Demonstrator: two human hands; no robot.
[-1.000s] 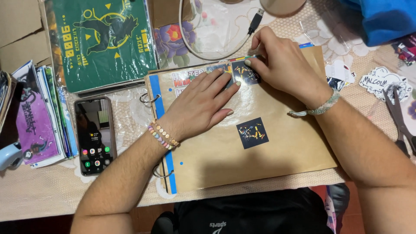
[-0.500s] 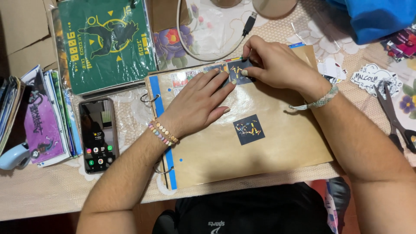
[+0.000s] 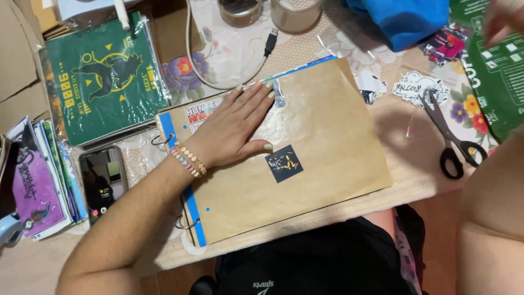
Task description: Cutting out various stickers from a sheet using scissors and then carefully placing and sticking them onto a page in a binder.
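Fingers (image 3: 248,101) of left hand (image 3: 232,131): spread flat, gripping nothing, pressing brown scrapbook page (image 3: 322,158) at centre. Dark square sticker (image 3: 284,163) beside thumb. Scissors (image 3: 450,134) rightward. Right hand (image 3: 502,19): top corner, grip indeterminable. Step: sticker placement, seemingly; next calls for fresh sticker.

A single head-worn camera looks steeply down, close over the table (image 3: 65,262) edge and lap.
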